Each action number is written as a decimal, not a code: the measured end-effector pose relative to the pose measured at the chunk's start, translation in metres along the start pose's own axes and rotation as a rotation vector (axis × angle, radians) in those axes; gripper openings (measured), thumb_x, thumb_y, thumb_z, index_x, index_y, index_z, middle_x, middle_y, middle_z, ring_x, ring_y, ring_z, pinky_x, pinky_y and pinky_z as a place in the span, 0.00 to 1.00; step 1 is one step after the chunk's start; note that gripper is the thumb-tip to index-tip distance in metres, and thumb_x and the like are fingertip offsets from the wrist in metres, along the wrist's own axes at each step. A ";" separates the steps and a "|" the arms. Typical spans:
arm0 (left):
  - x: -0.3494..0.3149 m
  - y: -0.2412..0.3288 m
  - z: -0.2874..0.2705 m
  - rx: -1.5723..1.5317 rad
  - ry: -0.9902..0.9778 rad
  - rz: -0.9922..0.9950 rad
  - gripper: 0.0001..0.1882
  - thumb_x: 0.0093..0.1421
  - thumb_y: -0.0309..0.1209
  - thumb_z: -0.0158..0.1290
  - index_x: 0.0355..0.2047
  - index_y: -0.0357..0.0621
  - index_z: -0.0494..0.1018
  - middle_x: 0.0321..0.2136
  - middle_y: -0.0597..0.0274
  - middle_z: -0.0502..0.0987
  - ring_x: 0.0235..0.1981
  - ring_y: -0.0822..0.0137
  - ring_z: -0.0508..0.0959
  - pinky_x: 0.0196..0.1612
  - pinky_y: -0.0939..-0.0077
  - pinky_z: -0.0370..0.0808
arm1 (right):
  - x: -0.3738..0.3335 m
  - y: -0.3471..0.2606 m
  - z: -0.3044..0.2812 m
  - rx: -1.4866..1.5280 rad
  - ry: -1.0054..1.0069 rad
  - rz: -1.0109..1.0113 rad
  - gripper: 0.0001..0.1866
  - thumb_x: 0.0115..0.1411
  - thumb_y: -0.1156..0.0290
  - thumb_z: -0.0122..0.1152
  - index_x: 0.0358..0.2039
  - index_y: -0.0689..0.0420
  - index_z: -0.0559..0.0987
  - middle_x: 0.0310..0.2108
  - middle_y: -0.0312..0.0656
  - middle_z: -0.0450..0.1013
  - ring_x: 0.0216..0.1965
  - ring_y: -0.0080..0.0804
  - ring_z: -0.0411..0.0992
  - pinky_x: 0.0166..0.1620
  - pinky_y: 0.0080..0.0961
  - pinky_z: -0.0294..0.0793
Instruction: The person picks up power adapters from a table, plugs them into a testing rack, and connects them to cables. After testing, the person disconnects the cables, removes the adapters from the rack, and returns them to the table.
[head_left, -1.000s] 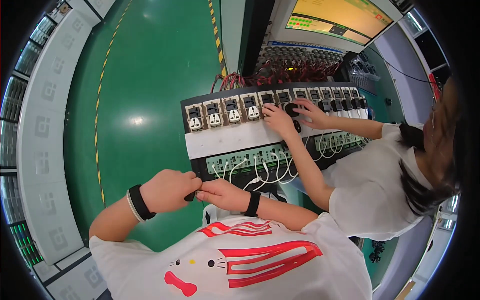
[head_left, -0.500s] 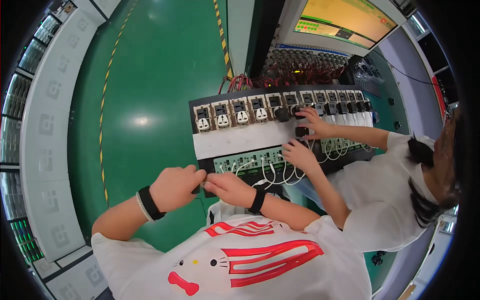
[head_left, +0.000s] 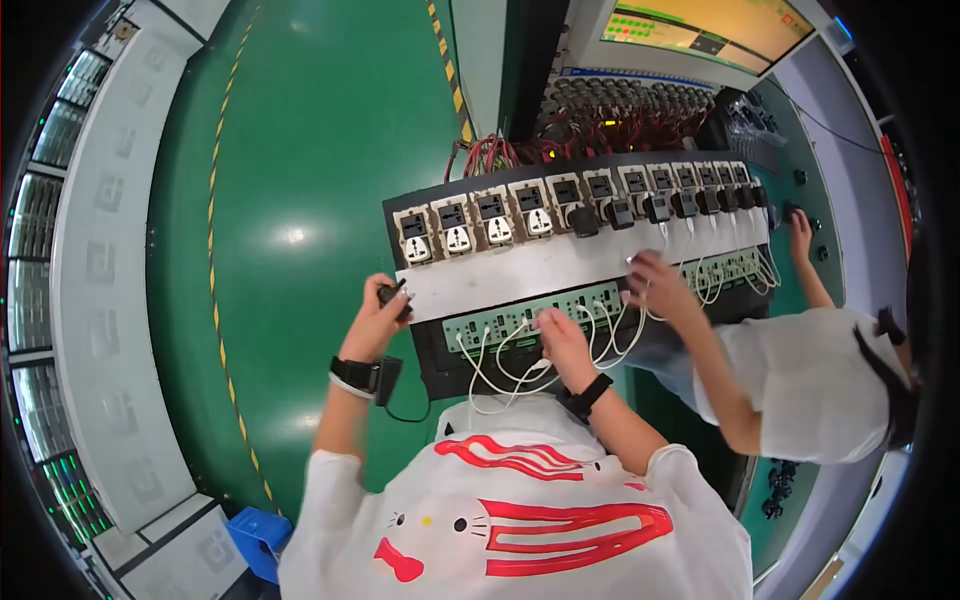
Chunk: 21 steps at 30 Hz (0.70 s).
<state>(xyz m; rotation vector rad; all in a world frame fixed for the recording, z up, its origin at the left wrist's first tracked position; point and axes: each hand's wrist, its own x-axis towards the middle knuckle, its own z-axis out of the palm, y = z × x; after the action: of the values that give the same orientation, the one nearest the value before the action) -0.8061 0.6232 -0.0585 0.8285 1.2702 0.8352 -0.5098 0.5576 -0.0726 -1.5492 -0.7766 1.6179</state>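
floor green, glossy, patches of overhead light mirrored in it. yellow-black tape line runs length of floor at left, bowed by lens; second strip beside pale panel at top. left: row of white panels, backed by racks at rim, green lights low down. blue bin lower left. right: pale lavender band, wall or floor unclear. corners dark.

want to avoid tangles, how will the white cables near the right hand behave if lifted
The white cables probably flop, since they hang in loose curves. They look thin, so likely light. Their loops cross, so they may snag.
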 end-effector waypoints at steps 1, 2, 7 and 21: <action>0.003 -0.010 0.004 -0.223 -0.036 -0.004 0.10 0.65 0.34 0.44 0.43 0.50 0.58 0.34 0.63 0.64 0.31 0.70 0.69 0.32 0.73 0.71 | -0.004 -0.003 -0.003 0.013 0.015 -0.008 0.12 0.65 0.61 0.45 0.28 0.53 0.70 0.15 0.24 0.52 0.15 0.13 0.49 0.18 0.13 0.51; 0.005 -0.017 0.006 -0.446 -0.070 -0.008 0.10 0.65 0.35 0.44 0.43 0.50 0.58 0.35 0.64 0.64 0.32 0.70 0.69 0.34 0.72 0.70 | -0.009 -0.008 -0.007 0.067 -0.006 0.051 0.12 0.65 0.62 0.45 0.29 0.54 0.71 0.15 0.24 0.52 0.15 0.13 0.49 0.19 0.13 0.51; 0.032 -0.024 0.010 0.577 0.296 0.480 0.20 0.55 0.28 0.54 0.47 0.41 0.62 0.40 0.59 0.67 0.36 0.65 0.71 0.42 0.75 0.69 | -0.017 0.005 -0.012 0.062 0.066 0.012 0.12 0.65 0.62 0.45 0.29 0.55 0.71 0.15 0.24 0.53 0.16 0.12 0.50 0.19 0.12 0.52; 0.040 0.015 0.024 1.114 0.193 0.566 0.33 0.44 0.25 0.62 0.53 0.40 0.65 0.46 0.49 0.72 0.49 0.52 0.70 0.51 0.65 0.68 | -0.029 0.008 -0.018 0.073 0.090 -0.004 0.13 0.65 0.62 0.46 0.29 0.56 0.72 0.18 0.26 0.58 0.18 0.12 0.54 0.21 0.12 0.55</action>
<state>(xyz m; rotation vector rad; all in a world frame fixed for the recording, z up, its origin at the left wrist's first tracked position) -0.7792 0.6643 -0.0607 2.1022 1.7016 0.5915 -0.4936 0.5274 -0.0654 -1.5563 -0.6651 1.5456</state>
